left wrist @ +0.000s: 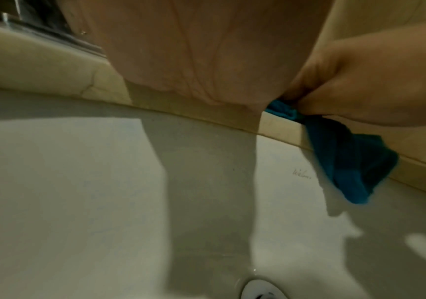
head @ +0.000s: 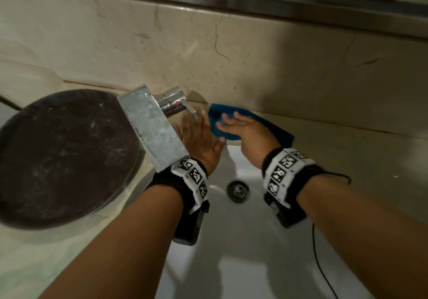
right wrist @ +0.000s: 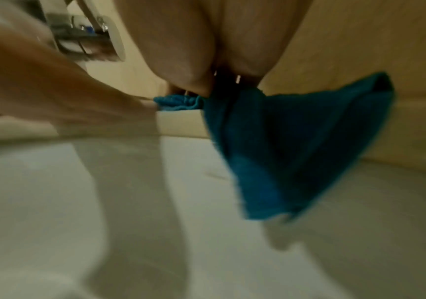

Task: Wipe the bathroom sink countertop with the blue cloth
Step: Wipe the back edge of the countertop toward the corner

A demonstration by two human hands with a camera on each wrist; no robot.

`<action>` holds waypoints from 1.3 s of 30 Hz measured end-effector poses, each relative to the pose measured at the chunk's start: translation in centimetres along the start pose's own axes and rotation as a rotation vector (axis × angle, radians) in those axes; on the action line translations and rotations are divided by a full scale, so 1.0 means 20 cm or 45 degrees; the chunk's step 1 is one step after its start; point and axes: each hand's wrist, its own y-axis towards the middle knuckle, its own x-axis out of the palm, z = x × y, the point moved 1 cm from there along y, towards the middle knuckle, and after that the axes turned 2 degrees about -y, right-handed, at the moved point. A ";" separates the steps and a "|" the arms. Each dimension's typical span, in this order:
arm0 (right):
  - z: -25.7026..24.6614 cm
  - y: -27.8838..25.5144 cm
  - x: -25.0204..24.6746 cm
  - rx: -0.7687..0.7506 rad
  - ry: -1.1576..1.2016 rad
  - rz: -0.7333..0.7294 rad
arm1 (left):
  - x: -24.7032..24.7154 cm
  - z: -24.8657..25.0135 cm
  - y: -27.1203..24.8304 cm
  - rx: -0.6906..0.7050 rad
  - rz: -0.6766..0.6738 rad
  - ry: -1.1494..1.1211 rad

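— While the right hand (head: 245,131) squeezes the blue cloth (head: 231,122) on the countertop (head: 347,150) by the wall, what does the other hand do?
— The left hand (head: 199,141) lies flat with straight fingers beside the tap (head: 159,122). It holds nothing. One corner of the cloth hangs over the sink (head: 243,252).

One blue cloth (head: 250,122), one faucet (head: 157,124), one drain (head: 238,191), one round dark tray (head: 64,157), two hands.
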 end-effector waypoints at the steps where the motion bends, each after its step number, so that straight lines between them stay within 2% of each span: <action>1: 0.05 -0.03 -0.03 0.040 0.003 -0.002 | -0.01 0.00 0.00 0.029 0.023 0.027; 5: 0.24 -0.22 -0.14 0.307 -0.025 0.075 | -0.01 0.01 0.00 0.032 -0.029 0.092; 8: 0.26 -0.28 -0.17 0.433 -0.138 0.031 | -0.02 0.03 -0.01 0.015 -0.032 0.069; 12: 0.15 -0.19 -0.15 0.462 -0.232 0.005 | 0.00 0.05 -0.02 -0.007 0.038 0.085; 15: 0.13 -0.13 -0.11 0.397 -0.362 0.031 | 0.03 0.11 -0.01 0.071 0.062 0.187; 18: 0.18 -0.17 -0.12 0.385 -0.216 0.132 | 0.06 0.20 0.00 0.160 0.005 0.195; 21: 0.26 -0.29 -0.20 0.545 -0.174 0.209 | 0.08 0.24 0.02 0.156 -0.011 0.141; 23: 0.30 -0.36 -0.23 0.654 -0.125 0.197 | 0.10 0.24 0.03 0.157 0.001 0.185; 25: 0.30 -0.38 -0.22 0.638 -0.155 0.142 | 0.10 0.24 0.04 0.155 -0.005 0.206; 29: 0.20 -0.20 -0.12 0.355 -0.379 0.067 | 0.10 0.24 0.04 0.153 -0.027 0.188; 33: 0.16 -0.07 -0.05 0.229 -0.159 -0.019 | 0.10 0.23 0.06 0.159 -0.046 0.196; 35: 0.22 -0.13 -0.07 0.256 -0.097 0.007 | 0.09 0.22 0.06 0.176 -0.054 0.171; 39: 0.35 -0.36 -0.13 0.481 -0.104 0.147 | 0.06 0.20 0.06 0.192 -0.089 0.158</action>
